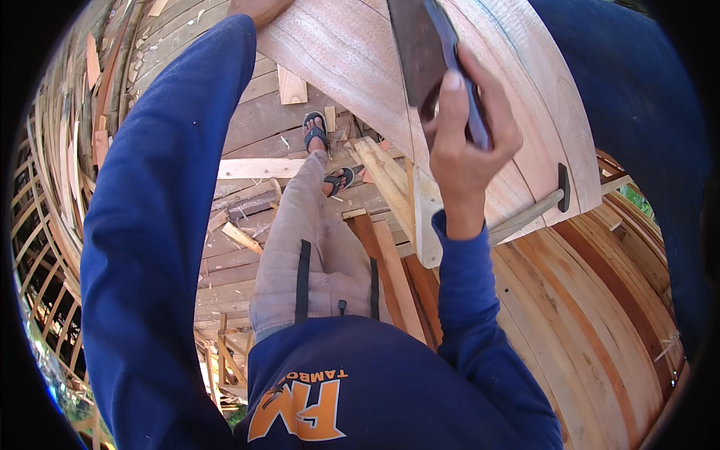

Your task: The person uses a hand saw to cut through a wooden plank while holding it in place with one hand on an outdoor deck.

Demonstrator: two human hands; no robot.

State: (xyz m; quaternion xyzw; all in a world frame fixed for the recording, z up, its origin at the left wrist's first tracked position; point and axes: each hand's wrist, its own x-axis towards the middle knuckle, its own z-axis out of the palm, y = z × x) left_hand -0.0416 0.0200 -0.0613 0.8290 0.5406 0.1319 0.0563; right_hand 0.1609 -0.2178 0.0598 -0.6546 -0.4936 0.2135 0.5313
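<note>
- Handsaw point(415, 49): over the pale board point(337, 49); judged light, its thin blade springy; best held by the handle point(478, 124).
- Right hand point(472, 146): fingers closed around the handle.
- Left hand point(262, 9): at the board's edge; finger state cannot be told.

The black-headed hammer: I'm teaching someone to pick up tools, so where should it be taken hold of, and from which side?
Take the hammer by the visible part of its handle, probably from above on the near side: it is slim and slants from the black head toward the right sleeve, which hides its near end.
</note>
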